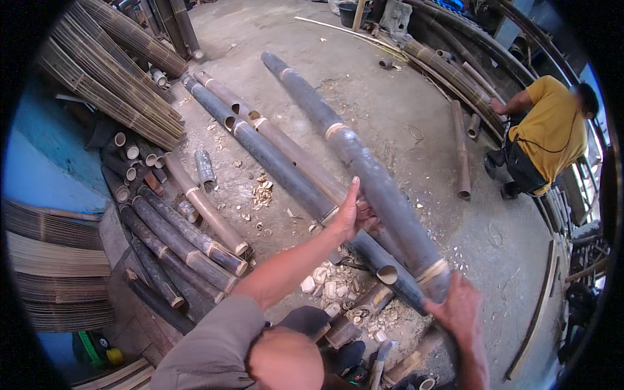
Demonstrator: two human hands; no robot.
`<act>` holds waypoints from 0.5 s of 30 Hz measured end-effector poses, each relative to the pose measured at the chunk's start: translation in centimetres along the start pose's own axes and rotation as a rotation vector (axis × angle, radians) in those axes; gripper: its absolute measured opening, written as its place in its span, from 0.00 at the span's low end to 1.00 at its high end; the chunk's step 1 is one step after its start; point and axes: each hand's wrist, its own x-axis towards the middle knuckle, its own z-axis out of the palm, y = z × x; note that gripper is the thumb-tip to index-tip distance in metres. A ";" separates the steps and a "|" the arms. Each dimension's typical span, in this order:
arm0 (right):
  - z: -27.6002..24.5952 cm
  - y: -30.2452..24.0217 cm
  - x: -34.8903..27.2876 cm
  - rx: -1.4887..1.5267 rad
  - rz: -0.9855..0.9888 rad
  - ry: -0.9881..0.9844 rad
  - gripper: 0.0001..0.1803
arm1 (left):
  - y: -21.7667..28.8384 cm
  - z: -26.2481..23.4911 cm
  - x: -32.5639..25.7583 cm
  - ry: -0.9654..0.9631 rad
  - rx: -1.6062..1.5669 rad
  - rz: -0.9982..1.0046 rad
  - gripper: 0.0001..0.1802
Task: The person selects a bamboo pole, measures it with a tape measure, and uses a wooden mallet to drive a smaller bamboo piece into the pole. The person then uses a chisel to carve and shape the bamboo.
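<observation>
A long dark grey bamboo pole (pixel 364 162) with pale node rings runs from the upper middle down to the lower right. My left hand (pixel 354 214) wraps around it from the left side, about midway along. My right hand (pixel 460 305) grips its near end just below a pale ring. Two more long poles (pixel 273 159) lie on the concrete floor beneath and to the left, some with round holes cut in them.
Short bamboo lengths (pixel 188 247) are stacked at the left, beside bundles of thin split strips (pixel 110 78). Pale wood chips (pixel 331 283) litter the floor near my feet. A person in a yellow shirt (pixel 546 136) crouches at the right by more poles (pixel 455 71).
</observation>
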 end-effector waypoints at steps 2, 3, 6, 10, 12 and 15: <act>3.3 0.0 -0.4 -0.018 -0.090 0.176 0.61 | 0.1 2.4 2.7 -0.092 -0.233 0.096 0.47; 7.2 -0.9 -5.2 0.013 -0.109 0.091 0.61 | -2.6 -1.5 -1.3 0.055 -0.213 0.016 0.47; 11.7 1.1 -9.4 -0.029 -0.145 0.293 0.61 | -2.9 -1.6 -0.5 0.099 -0.203 0.036 0.45; 17.1 3.9 -13.6 0.031 -0.037 0.357 0.65 | -5.0 -2.2 -4.0 0.125 -0.208 -0.057 0.41; 18.7 4.5 -14.1 0.078 0.010 0.350 0.66 | -6.1 -3.5 -5.2 0.089 -0.196 -0.051 0.41; 22.1 5.8 -14.3 0.077 0.036 0.391 0.67 | -5.8 -4.0 -8.1 0.164 -0.191 -0.003 0.38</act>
